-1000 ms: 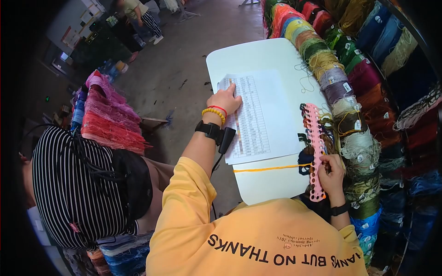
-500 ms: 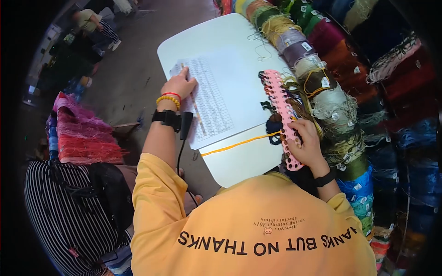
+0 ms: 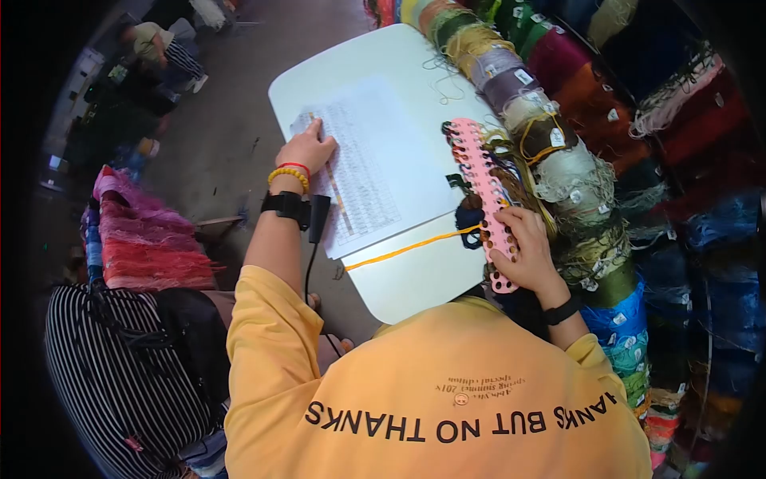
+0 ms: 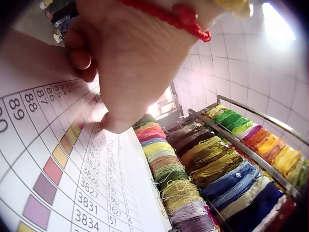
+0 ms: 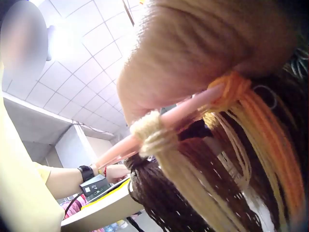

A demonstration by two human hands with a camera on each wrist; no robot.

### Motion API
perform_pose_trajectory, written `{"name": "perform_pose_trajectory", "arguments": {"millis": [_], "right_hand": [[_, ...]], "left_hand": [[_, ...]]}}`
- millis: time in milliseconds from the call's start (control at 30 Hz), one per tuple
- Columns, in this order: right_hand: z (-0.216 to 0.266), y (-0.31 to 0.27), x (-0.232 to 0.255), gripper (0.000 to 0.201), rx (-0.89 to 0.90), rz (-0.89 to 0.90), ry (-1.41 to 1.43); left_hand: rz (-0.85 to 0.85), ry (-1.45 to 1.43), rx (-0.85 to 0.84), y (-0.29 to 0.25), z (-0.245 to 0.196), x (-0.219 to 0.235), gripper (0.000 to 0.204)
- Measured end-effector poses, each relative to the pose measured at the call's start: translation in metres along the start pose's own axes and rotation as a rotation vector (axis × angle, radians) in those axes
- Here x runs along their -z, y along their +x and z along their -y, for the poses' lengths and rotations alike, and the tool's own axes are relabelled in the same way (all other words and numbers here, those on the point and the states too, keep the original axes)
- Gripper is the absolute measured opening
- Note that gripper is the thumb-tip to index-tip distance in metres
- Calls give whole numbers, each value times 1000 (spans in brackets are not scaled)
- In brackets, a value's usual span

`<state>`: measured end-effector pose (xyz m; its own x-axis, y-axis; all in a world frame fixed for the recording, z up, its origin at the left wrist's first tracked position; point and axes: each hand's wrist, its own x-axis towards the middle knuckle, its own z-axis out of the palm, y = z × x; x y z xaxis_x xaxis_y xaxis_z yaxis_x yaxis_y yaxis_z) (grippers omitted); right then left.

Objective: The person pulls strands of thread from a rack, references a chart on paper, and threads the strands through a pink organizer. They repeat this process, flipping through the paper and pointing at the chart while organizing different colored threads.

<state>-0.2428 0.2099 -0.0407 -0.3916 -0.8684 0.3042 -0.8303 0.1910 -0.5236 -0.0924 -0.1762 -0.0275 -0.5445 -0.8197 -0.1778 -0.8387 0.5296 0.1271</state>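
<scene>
On a white board point(image 3: 399, 279) lies a printed number chart point(image 3: 375, 152). My left hand point(image 3: 306, 152) rests near its top left, index finger extended onto the page. Color swatches beside rows of numbers point(image 4: 46, 188) show in the left wrist view. With fingers and thumb, my right hand point(image 3: 527, 249) grips the lower end of a pink perforated thread holder point(image 3: 472, 156) at the board's right side. Looped through its holes are thread bundles, including a cream one point(image 5: 155, 135) and an orange one point(image 5: 273, 125). A yellow-orange strand point(image 3: 415, 246) crosses the board toward the holder.
Labelled thread skeins point(image 3: 570, 180) line a rack close along the board's right edge. Pink and red skeins point(image 3: 152, 239) hang at the left. A person in striped clothing point(image 3: 120, 367) is close by at lower left; another person point(image 3: 163, 52) stands far back.
The head view has shifted, so board, chart and hands appear farther left and the board higher. My left hand stays at the chart's top left, and my right still grips the thread holder.
</scene>
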Motion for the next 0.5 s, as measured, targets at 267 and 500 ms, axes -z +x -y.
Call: {"name": "perform_pose_trajectory", "arguments": {"millis": [267,500], "right_hand": [[1,0,-1,50,-3,-8,23],[1,1,-3,51,19,-10,14]], "left_hand": [[46,-21,37,-6,-5,7,65],[27,12,69,-10,-7,6,65]]}}
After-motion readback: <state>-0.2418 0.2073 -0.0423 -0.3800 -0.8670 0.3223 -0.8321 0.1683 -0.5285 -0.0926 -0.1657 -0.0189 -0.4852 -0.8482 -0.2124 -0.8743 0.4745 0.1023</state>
